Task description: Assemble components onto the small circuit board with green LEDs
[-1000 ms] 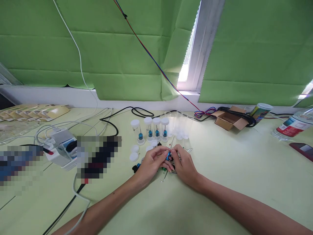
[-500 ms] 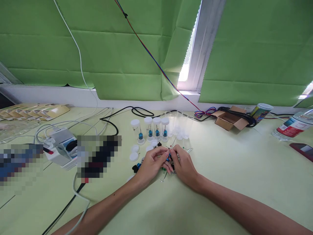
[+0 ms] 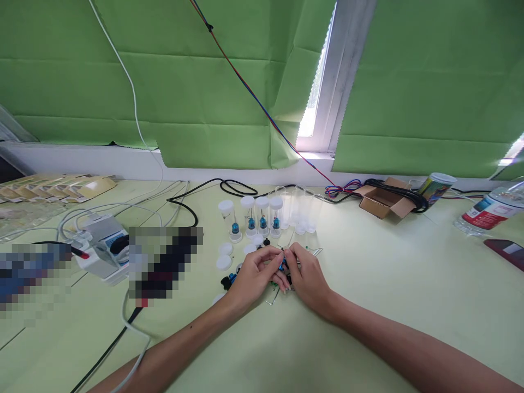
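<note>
In the head view, the left hand [image 3: 257, 270] curls inward, thumb and fingers nearly closed around a small, shiny blue cylindrical piece [image 3: 282, 266]. That piece sits in the gap between the two hands, just above the pale green tabletop [image 3: 368, 338]. The right hand [image 3: 308, 275] meets it from the other side, thumb and forefinger drawn in at the upper end; their tips are too covered to tell whether they pinch the piece or something thin beside it. Probably the left steadies the piece so that the right can work finely at its end.

Beyond the hands stand four clear plastic tubes with white caps [image 3: 248, 218], blue parts visible inside, seemingly upright in a group to be out of the way. More clear plastic tubes [image 3: 313, 210] stand just to their right. Loose white round caps [image 3: 224, 263] and a black-and-blue knobbed part [image 3: 226, 283] lie left of the hands, likely kept within easy reach. A thin bent metal rod [image 3: 272, 303] lies near, partly under the fingers.
</note>
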A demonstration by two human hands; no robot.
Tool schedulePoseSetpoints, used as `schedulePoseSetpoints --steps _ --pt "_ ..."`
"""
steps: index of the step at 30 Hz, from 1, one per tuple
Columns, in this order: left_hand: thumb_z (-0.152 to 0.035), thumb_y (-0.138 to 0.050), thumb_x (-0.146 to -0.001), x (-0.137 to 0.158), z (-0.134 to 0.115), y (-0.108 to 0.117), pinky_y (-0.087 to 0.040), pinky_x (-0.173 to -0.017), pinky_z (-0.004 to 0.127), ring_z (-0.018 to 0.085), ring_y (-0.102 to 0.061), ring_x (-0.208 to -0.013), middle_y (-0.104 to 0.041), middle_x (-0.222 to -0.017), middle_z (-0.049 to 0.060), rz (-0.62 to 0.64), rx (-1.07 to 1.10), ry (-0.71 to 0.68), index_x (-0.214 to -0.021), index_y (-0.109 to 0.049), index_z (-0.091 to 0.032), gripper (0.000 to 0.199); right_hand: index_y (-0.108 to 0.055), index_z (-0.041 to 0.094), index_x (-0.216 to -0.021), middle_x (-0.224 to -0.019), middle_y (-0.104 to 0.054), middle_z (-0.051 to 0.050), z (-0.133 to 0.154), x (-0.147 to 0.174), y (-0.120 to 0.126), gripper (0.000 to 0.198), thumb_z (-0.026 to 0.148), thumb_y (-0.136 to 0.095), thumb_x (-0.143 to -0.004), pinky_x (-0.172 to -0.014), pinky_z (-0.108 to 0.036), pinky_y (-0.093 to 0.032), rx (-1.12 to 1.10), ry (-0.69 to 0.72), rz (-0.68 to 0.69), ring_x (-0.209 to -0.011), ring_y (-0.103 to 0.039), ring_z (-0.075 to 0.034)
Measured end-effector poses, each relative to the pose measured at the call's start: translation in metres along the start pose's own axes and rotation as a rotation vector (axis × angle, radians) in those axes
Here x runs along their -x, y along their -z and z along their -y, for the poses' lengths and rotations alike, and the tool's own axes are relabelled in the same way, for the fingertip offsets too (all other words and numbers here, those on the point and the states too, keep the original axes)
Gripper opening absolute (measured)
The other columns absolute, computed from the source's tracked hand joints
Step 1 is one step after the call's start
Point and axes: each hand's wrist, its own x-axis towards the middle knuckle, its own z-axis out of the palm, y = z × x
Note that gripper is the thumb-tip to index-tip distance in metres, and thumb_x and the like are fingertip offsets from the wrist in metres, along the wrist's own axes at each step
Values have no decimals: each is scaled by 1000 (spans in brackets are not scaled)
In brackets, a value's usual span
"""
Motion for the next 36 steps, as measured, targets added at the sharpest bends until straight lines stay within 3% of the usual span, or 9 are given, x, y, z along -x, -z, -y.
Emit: schedulePoseSetpoints --steps 10,17,36 --pt "-39 -65 -86 2 -1 0 -55 -55 28 17 -68 -57 -66 -67 4 38 20 -9 -98 -63 -14 28 -35 22 -71 -64 -43 4 1 0 1 31 28 -34 -101 -56 -26 -31 15 18 -22 -58 -37 -13" --pt "-41 -66 -84 2 -1 0 -55 -54 28 17 -68 -57 -68 -78 6 47 30 -26 -97 -64 -15 29 -37 22 -71 -64 -44 3 -1 0 0 31 28 -35 -101 -56 -26 -32 8 25 -28 -59 -38 -13" --pt "-38 -69 -83 1 0 1 -55 -56 29 18 -68 -57 -67 -71 4 11 84 5 -98 -66 -14 28 -40 22 -72 -64 -49 3 1 -1 2 31 31 -35 -101 -57 -27 -34 -20 -2 -20 -59 -42 -14"
